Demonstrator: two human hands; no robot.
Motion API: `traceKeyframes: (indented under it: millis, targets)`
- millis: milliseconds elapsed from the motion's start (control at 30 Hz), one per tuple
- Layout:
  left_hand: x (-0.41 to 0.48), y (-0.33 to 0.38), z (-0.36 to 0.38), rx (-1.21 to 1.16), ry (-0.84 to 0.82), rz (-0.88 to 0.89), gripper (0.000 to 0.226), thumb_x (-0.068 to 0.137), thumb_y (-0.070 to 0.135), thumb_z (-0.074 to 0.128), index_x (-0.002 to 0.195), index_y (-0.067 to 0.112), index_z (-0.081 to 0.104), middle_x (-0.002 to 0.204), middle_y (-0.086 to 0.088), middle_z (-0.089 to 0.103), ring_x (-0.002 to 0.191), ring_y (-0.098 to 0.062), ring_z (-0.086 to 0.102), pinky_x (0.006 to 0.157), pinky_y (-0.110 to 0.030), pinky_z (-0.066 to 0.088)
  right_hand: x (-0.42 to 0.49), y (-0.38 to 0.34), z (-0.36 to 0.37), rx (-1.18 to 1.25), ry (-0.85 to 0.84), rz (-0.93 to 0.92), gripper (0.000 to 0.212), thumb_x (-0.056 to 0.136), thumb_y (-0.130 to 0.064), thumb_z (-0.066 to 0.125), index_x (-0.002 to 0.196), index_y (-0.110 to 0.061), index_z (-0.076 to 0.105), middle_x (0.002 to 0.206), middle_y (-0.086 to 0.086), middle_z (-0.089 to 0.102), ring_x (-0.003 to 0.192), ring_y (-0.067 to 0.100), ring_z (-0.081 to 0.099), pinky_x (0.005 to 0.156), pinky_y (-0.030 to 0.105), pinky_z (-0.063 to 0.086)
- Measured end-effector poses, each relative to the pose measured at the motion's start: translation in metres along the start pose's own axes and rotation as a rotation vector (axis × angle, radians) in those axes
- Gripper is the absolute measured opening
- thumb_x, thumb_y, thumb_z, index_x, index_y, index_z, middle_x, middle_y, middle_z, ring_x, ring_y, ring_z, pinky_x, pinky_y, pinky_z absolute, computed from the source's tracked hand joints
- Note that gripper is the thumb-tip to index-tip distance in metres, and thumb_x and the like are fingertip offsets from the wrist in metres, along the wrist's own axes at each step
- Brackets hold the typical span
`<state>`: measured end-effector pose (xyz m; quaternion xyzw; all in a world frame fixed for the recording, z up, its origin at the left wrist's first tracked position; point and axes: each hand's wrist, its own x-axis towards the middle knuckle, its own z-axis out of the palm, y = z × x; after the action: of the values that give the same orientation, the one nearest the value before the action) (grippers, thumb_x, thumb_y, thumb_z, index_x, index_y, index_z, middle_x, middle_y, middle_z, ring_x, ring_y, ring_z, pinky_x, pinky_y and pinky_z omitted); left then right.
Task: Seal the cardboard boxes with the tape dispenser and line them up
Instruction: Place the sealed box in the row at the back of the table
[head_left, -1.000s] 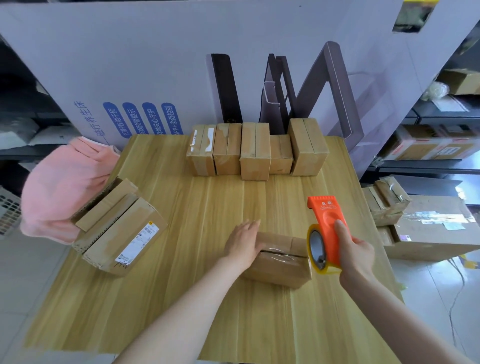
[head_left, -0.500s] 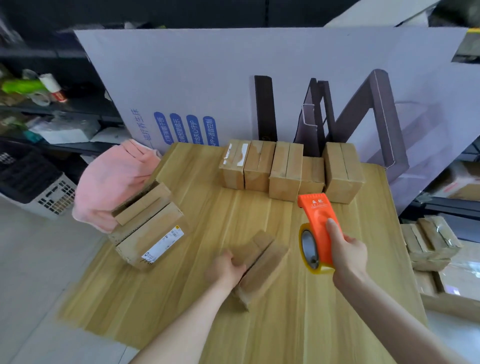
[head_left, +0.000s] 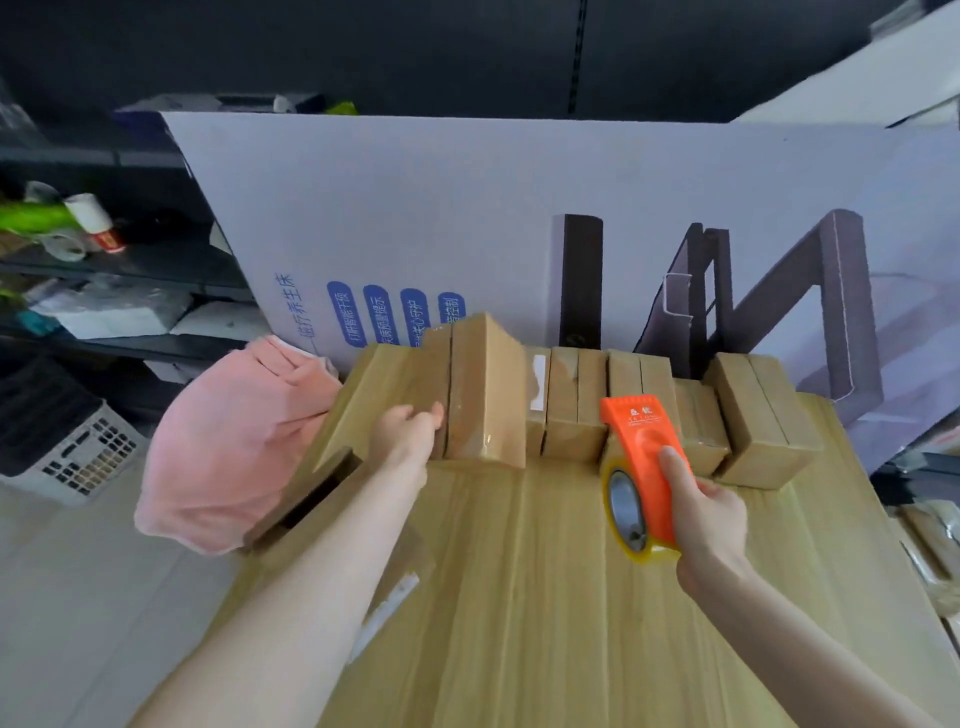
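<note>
Box (head_left: 485, 395) is held by the left hand (head_left: 410, 434), fingers curled on its left side, at the left end of the row (head_left: 576, 405) along the table's (head_left: 545, 597) far edge. Recommended: set it flush against its neighbour, fronts level. Right hand (head_left: 706, 514) grips the orange tape dispenser (head_left: 644, 467) nearer the table's right edge. Dispenser lettering is illegible. The backing panel (head_left: 415, 208) carries blue Chinese print.
</note>
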<state>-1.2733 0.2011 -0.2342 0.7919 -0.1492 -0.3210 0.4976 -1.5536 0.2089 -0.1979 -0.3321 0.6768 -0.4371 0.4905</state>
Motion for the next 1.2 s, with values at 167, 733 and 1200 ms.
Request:
traceKeyframes:
  millis: [167, 733, 1200]
  targets:
    - [0.083, 0.032, 0.001, 0.124, 0.086, 0.005, 0.021, 0.084, 0.033, 0.063, 0.077, 0.014, 0.060, 0.092, -0.005, 0.067, 0.084, -0.028, 0.060, 0.079, -0.033, 0.046, 0.007, -0.007, 0.065, 0.021, 0.008, -0.002, 0.041, 0.086, -0.042, 0.066, 0.069, -0.006, 0.061, 0.070, 0.009, 0.061, 0.063, 0.022, 0.055, 0.061, 0.031, 0.043]
    - [0.148, -0.007, 0.078, 0.700, -0.223, 0.082, 0.053, 0.096, 0.041, 0.051, 0.136, 0.007, 0.045, 0.133, -0.010, 0.054, 0.114, -0.029, 0.056, 0.077, -0.033, 0.045, 0.020, 0.032, 0.107, -0.075, 0.141, 0.078, 0.043, 0.085, -0.038, 0.068, 0.079, 0.004, 0.067, 0.065, 0.011, 0.062, 0.058, 0.023, 0.056, 0.056, 0.031, 0.044]
    - [0.111, -0.023, -0.039, 0.714, -0.426, 0.408, 0.055, 0.095, 0.037, 0.053, 0.145, 0.022, 0.037, 0.147, -0.001, 0.043, 0.133, -0.020, 0.043, 0.107, -0.042, 0.039, -0.020, 0.029, 0.110, -0.101, 0.022, 0.097, 0.038, 0.089, -0.035, 0.066, 0.073, 0.000, 0.062, 0.059, 0.009, 0.056, 0.043, 0.017, 0.050, 0.033, 0.019, 0.039]
